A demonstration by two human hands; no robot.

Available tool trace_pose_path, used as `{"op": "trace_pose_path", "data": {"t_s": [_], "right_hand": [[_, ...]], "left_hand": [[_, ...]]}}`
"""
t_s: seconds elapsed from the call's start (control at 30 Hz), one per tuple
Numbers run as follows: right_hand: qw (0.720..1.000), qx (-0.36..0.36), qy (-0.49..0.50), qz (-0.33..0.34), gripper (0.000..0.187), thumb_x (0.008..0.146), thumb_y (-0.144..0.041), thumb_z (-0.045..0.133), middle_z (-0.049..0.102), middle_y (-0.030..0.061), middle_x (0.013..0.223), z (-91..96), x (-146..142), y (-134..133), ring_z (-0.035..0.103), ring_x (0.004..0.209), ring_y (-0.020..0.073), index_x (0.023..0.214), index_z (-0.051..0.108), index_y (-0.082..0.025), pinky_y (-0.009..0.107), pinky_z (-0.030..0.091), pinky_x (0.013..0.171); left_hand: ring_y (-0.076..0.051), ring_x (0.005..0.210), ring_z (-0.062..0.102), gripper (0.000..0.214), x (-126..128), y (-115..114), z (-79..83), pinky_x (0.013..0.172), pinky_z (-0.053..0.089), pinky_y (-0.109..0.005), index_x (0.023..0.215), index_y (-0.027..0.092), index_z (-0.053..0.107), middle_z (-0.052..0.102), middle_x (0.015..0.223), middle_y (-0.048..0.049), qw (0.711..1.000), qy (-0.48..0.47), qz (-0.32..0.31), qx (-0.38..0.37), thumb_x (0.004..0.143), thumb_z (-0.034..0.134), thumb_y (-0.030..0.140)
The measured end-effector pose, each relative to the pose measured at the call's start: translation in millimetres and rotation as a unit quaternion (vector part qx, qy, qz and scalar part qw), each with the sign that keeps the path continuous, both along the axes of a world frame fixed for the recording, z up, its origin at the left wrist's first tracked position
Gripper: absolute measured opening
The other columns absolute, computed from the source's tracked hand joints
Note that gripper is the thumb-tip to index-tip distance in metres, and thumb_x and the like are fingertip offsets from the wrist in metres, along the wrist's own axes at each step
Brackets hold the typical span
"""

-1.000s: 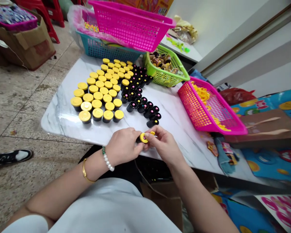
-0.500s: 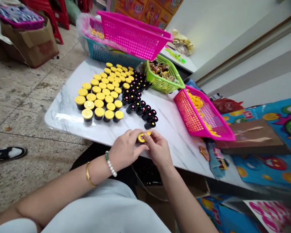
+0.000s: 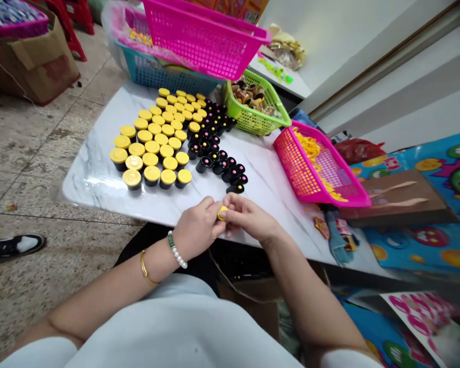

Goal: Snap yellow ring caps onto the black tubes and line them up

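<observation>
At the near edge of the marbled table, both hands meet, and it's close work! The left hand has its fingers curled together around one side of a small yellow-topped piece; the right hand comes at it from the other side, thumb and forefinger pinching at the yellow. Just how the hidden fingertips grip underneath, I cannot tell. The piece sits between the two hands, right above the table's rim, with the person's lap directly below.

Look at the room around them! Ahead of the right hand, just beyond the knuckles, stands the nearest of the black cups, their line running away toward the green basket. Off to the left, the yellow-lidded pots pack in tight, but a strip of white marble separates their front row from the table edge. Over on the right, a broad bare lane of tabletop opens between the cups and the pink basket, yellow bits heaped inside. The far side is hemmed in: a blue basket is hard up behind the pots, another pink basket riding on top.
</observation>
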State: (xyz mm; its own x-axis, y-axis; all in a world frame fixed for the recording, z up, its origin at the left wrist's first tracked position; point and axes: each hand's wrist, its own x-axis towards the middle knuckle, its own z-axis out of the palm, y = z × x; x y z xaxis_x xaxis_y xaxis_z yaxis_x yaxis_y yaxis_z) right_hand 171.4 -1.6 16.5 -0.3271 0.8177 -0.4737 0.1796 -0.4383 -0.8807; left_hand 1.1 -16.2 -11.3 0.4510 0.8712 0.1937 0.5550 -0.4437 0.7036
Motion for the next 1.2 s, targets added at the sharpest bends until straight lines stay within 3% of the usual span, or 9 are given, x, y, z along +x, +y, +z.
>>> {"op": "trace_pose_path", "data": {"t_s": [0.1, 0.2, 0.43, 0.6, 0.77, 0.87, 1.0, 1.1, 1.2], "right_hand": [[0.999, -0.024, 0.037, 0.003, 0.041, 0.074, -0.041, 0.079, 0.057, -0.0101, 0.052, -7.1, 1, 3, 0.05, 0.037, 0.0067, 0.084, 0.044, -0.021, 0.017, 0.043, 0.04], [0.994, -0.051, 0.087, 0.051, 0.042, 0.071, -0.04, 0.081, 0.056, -0.0094, 0.049, -12.6, 5, 10, 0.059, 0.043, 0.0101, 0.082, 0.045, -0.02, 0.02, 0.048, 0.047], [0.991, -0.061, 0.084, 0.082, 0.04, 0.071, -0.043, 0.08, 0.059, -0.0065, 0.052, -5.2, 7, 11, 0.065, 0.054, 0.0117, 0.08, 0.05, -0.019, 0.025, 0.053, 0.062], [0.997, 0.01, -0.02, 0.068, 0.039, 0.072, -0.044, 0.077, 0.056, -0.0074, 0.048, -1.0, -4, 8, 0.062, 0.047, 0.0124, 0.078, 0.047, -0.02, 0.018, 0.039, 0.044], [0.996, 0.086, 0.016, 0.017, 0.044, 0.075, -0.056, 0.071, 0.055, -0.0084, 0.051, -9.3, -7, -14, 0.055, 0.045, 0.0098, 0.088, 0.049, -0.021, 0.021, 0.043, 0.047], [0.983, 0.172, 0.021, -0.068, 0.036, 0.08, -0.051, 0.07, 0.054, -0.0085, 0.054, -24.1, -2, -31, 0.054, 0.048, 0.0086, 0.09, 0.054, -0.021, 0.025, 0.051, 0.056], [0.958, 0.203, 0.089, -0.181, 0.026, 0.082, -0.042, 0.072, 0.052, -0.0082, 0.051, -36.6, 5, -43, 0.054, 0.049, 0.0097, 0.083, 0.056, -0.022, 0.029, 0.055, 0.063], [0.948, 0.182, 0.134, -0.223, 0.029, 0.076, -0.042, 0.077, 0.05, -0.0088, 0.049, -34.6, 3, -37, 0.052, 0.047, 0.0094, 0.081, 0.055, -0.022, 0.028, 0.055, 0.058], [0.946, 0.173, 0.109, -0.253, 0.035, 0.071, -0.046, 0.079, 0.047, -0.0089, 0.048, -29.7, 1, -21, 0.049, 0.044, 0.0101, 0.079, 0.055, -0.021, 0.027, 0.052, 0.05]], "left_hand": [[-0.016, 0.079, 0.058, 0.012, 1, 0, -4.4, 0.068, 0.047, -0.025, 0.099, 0.018, 0.063, 0.057, 0.091, -0.0023, 1.0, -0.005, -0.001, 0.004, 0.089, 0.059, 0.023], [-0.015, 0.076, 0.058, 0.013, -2, 3, -7.2, 0.067, 0.046, -0.025, 0.095, 0.017, 0.066, 0.057, 0.087, -0.0016, 1.0, 0.002, -0.003, 0.005, 0.086, 0.062, 0.024], [-0.015, 0.072, 0.055, 0.006, -9, 4, -2.9, 0.07, 0.044, -0.025, 0.084, 0.017, 0.069, 0.053, 0.075, 0.0, 1.0, -0.017, 0.0, -0.001, 0.08, 0.066, 0.021], [-0.016, 0.074, 0.056, 0.008, -5, 5, -6.5, 0.072, 0.046, -0.027, 0.084, 0.016, 0.067, 0.056, 0.079, -0.0016, 1.0, -0.006, 0.005, 0.0, 0.079, 0.065, 0.022], [-0.018, 0.078, 0.058, 0.011, -3, -10, -2.8, 0.07, 0.047, -0.027, 0.09, 0.015, 0.065, 0.059, 0.086, -0.004, 0.998, 0.005, 0.041, 0.044, 0.08, 0.063, 0.019], [-0.016, 0.079, 0.058, 0.013, -31, -26, -1.4, 0.071, 0.046, -0.026, 0.092, 0.017, 0.063, 0.059, 0.087, -0.0023, 0.991, -0.03, 0.101, 0.082, 0.08, 0.065, 0.022], [-0.015, 0.067, 0.053, 0.016, -114, -38, 0.8, 0.065, 0.043, -0.026, 0.089, 0.018, 0.064, 0.057, 0.075, -0.0005, 0.95, -0.012, 0.279, 0.141, 0.087, 0.06, 0.033], [-0.016, 0.062, 0.053, 0.027, -167, -22, 3.3, 0.06, 0.04, -0.027, 0.084, 0.017, 0.066, 0.057, 0.069, -0.0007, 0.914, 0.058, 0.373, 0.15, 0.083, 0.061, 0.044], [-0.018, 0.062, 0.056, 0.032, -182, 3, 4.2, 0.06, 0.041, -0.028, 0.082, 0.018, 0.07, 0.061, 0.067, -0.0016, 0.919, 0.099, 0.362, 0.12, 0.081, 0.059, 0.048]]}}
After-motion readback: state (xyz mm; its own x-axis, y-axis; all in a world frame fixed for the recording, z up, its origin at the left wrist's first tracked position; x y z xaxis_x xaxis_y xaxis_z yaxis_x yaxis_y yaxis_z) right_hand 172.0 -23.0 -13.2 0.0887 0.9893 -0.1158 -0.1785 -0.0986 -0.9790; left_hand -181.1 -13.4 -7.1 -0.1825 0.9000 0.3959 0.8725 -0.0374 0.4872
